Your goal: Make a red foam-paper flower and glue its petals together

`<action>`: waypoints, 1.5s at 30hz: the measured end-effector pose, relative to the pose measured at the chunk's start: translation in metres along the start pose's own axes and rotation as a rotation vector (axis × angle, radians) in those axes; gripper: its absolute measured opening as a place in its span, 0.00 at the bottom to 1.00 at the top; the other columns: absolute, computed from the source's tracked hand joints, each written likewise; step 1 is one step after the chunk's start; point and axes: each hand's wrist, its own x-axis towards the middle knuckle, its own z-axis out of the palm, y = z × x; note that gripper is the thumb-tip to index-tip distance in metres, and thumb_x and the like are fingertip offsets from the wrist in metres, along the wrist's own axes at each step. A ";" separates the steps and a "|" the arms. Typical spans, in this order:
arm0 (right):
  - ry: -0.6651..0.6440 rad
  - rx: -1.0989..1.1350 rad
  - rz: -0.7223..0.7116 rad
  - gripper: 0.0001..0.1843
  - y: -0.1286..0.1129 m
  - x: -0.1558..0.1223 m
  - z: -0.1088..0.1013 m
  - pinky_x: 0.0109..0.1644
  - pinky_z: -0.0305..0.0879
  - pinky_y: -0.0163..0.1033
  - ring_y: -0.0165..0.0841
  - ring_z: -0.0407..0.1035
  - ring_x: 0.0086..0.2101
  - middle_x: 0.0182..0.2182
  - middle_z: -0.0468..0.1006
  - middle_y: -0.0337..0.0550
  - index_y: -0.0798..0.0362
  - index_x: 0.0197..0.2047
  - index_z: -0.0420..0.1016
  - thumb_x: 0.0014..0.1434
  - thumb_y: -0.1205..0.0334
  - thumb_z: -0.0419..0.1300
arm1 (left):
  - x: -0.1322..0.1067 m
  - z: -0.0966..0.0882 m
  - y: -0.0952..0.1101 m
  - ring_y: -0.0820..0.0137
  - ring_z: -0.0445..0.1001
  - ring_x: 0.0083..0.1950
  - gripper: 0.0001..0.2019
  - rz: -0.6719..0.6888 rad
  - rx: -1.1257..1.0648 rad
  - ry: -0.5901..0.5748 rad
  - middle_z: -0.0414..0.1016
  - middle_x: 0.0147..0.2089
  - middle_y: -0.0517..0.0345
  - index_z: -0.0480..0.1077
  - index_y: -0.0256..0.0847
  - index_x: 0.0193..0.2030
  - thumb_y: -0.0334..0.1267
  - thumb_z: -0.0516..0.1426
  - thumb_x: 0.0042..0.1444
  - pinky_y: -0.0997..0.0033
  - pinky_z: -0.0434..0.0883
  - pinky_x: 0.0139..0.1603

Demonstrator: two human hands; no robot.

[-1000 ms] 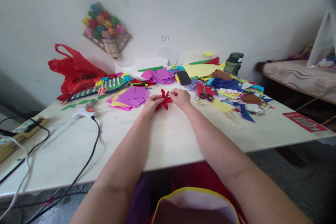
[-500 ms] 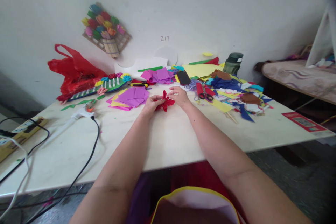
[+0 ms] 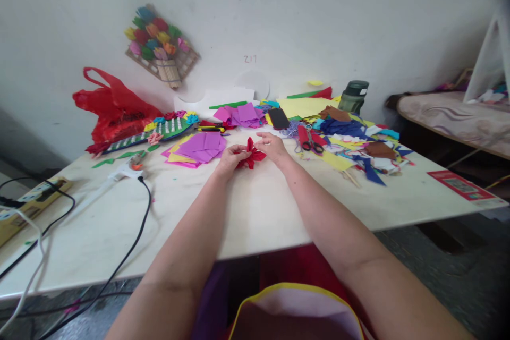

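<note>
A small red folded-paper flower [image 3: 251,154] lies between my two hands on the pale table [image 3: 258,207]. My left hand [image 3: 229,158] is curled and pinches the flower's left side. My right hand [image 3: 273,147] touches its right side with the fingertips pinched on a petal. Purple and pink paper squares [image 3: 199,147] lie just left of my left hand. Red-handled scissors [image 3: 311,138] rest to the right of my right hand.
Coloured paper scraps [image 3: 358,149] litter the right part of the table. A dark phone [image 3: 279,118], a green jar [image 3: 354,95], a red plastic bag [image 3: 113,106] and a flower-decorated strip [image 3: 159,130] stand at the back. A glue gun [image 3: 127,170] with black cable lies left.
My right hand has shifted slightly up and left along the flower's petals. The left hand and the flower have barely moved.
</note>
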 end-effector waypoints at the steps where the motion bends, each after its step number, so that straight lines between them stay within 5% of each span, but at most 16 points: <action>1: 0.003 -0.004 -0.003 0.02 0.000 0.000 0.001 0.63 0.63 0.49 0.39 0.71 0.54 0.53 0.78 0.37 0.47 0.26 0.80 0.46 0.61 0.64 | 0.000 0.000 0.000 0.75 0.68 0.18 0.18 -0.001 0.005 0.001 0.75 0.22 0.58 0.71 0.35 0.34 0.38 0.69 0.36 0.75 0.65 0.21; 25: 0.058 -0.141 -0.060 0.07 0.001 -0.001 0.008 0.61 0.62 0.49 0.38 0.72 0.51 0.50 0.78 0.39 0.50 0.21 0.72 0.45 0.68 0.65 | 0.004 -0.003 -0.005 0.71 0.71 0.19 0.16 -0.045 0.026 -0.035 0.77 0.24 0.53 0.75 0.33 0.37 0.40 0.63 0.41 0.73 0.67 0.22; 45: 0.034 -0.123 -0.032 0.08 -0.005 -0.003 0.006 0.60 0.64 0.45 0.37 0.72 0.51 0.51 0.77 0.43 0.51 0.21 0.71 0.46 0.69 0.66 | -0.001 0.002 0.001 0.75 0.64 0.16 0.10 0.001 0.164 0.062 0.72 0.17 0.56 0.74 0.36 0.25 0.43 0.61 0.44 0.74 0.59 0.18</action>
